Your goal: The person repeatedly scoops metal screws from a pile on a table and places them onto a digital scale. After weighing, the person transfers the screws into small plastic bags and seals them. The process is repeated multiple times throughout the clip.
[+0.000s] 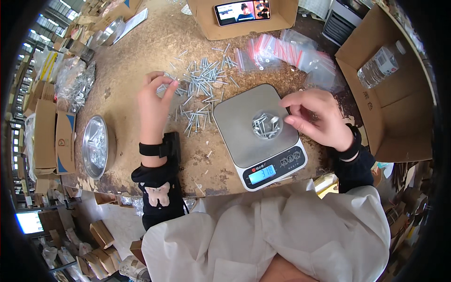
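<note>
A small clear round dish [267, 126] holding several silver screws stands on the steel plate of a white kitchen scale [235, 117], whose blue display is lit. My right hand [314, 115] is beside the dish, thumb and forefinger apart, the thumb tip close to the dish's rim. Left of the scale, a loose pile of silver screws [204, 77] spreads over the worn table [127, 70]. At the pile's left edge my left hand [157, 96] has curled fingers, thumb and forefinger together. Slim silver pieces show by those fingers; whether they are gripped I cannot tell.
Small clear zip bags with red strips [286, 51] lie behind the scale. A phone [242, 11] leans in a cardboard box [199, 21]. A larger box at right [385, 108] holds a plastic bottle [380, 66]. A metal bowl [110, 145] with plastic bags sits at left.
</note>
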`<action>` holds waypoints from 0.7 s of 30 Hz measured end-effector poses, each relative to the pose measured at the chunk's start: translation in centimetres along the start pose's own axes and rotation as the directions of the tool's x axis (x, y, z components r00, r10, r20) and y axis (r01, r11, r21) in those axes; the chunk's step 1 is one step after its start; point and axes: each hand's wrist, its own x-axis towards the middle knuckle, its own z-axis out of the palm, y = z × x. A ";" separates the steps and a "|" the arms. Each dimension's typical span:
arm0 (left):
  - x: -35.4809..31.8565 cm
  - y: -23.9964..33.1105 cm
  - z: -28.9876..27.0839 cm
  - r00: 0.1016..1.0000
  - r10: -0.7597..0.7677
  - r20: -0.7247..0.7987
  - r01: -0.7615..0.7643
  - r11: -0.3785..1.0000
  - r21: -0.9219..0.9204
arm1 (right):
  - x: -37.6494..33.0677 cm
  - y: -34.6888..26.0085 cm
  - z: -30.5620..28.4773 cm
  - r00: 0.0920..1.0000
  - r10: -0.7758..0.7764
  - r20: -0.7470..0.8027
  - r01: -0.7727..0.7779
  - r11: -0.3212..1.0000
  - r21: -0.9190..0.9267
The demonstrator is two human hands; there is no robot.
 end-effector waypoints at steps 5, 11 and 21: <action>0.1 2.2 -0.5 0.999 -0.018 0.039 0.020 0.998 -0.051 | -0.7 0.5 -0.8 0.979 0.111 -0.172 -0.104 0.993 0.051; -0.7 8.7 0.8 0.981 0.178 0.075 -0.134 0.906 -0.401 | -0.9 1.4 -0.9 0.972 0.102 -0.210 -0.101 0.995 0.018; -2.3 11.3 1.2 0.956 0.147 0.252 0.009 0.849 -0.528 | -1.0 2.1 -1.6 0.955 0.147 -0.258 -0.178 0.979 -0.103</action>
